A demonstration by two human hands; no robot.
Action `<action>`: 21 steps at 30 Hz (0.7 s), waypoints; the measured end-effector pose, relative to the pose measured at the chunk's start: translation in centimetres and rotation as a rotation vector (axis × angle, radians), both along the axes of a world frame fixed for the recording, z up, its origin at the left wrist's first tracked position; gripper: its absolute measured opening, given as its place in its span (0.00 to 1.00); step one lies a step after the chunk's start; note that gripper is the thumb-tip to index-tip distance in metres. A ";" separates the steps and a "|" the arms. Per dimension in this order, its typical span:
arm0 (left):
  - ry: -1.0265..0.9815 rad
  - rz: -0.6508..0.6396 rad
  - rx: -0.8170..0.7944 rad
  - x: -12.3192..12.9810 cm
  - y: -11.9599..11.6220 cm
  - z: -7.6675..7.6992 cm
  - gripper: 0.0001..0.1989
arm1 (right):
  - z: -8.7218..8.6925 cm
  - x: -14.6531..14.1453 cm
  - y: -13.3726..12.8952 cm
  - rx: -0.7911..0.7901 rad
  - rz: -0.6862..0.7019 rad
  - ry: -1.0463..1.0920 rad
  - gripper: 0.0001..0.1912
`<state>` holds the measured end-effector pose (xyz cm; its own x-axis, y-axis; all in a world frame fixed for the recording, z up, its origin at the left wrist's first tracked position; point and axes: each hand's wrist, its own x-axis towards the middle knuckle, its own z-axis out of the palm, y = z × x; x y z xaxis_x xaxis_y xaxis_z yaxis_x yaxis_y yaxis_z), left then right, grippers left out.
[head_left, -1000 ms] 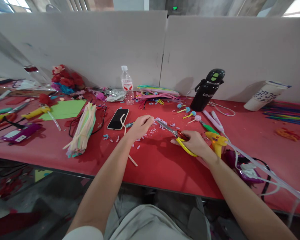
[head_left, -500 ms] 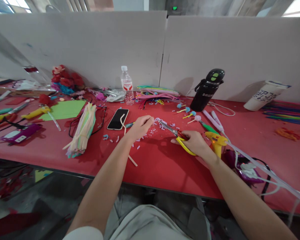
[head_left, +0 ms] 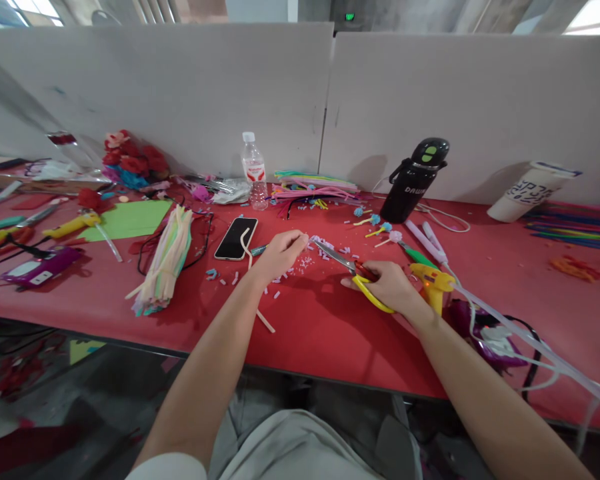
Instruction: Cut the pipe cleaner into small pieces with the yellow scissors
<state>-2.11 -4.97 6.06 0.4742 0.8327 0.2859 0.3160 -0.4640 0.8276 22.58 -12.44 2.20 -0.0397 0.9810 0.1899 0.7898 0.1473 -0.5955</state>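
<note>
My right hand (head_left: 384, 285) grips the scissors (head_left: 341, 259) by their yellow and red handles, the blades pointing left toward my left hand. My left hand (head_left: 286, 252) is closed in a pinch near the blade tips; what lies between its fingertips is too small to make out. Small lilac cut pieces (head_left: 325, 251) are scattered around and beyond the blades. A cream strip (head_left: 266, 321) passes beneath my left forearm, its upper end resting over the phone (head_left: 229, 239).
Left of my arms lies a bundle of pale fuzzy sticks (head_left: 166, 263). A water bottle (head_left: 255, 175) and a black flask (head_left: 411, 187) stand near the partition. On the right are a yellow glue gun (head_left: 433, 283), its cord and a white cup (head_left: 525, 193).
The scissors' blade tips have shifted slightly left, closer to my left fingertips. Both hands are otherwise nearly in the same place.
</note>
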 end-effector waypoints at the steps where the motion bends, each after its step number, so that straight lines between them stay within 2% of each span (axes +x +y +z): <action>1: -0.001 -0.005 -0.001 0.0 0.0 0.0 0.17 | 0.0 0.0 0.0 -0.007 -0.001 -0.003 0.29; 21: 0.012 -0.003 0.011 -0.1 0.2 -0.1 0.17 | 0.2 -0.1 0.0 -0.027 0.019 0.020 0.28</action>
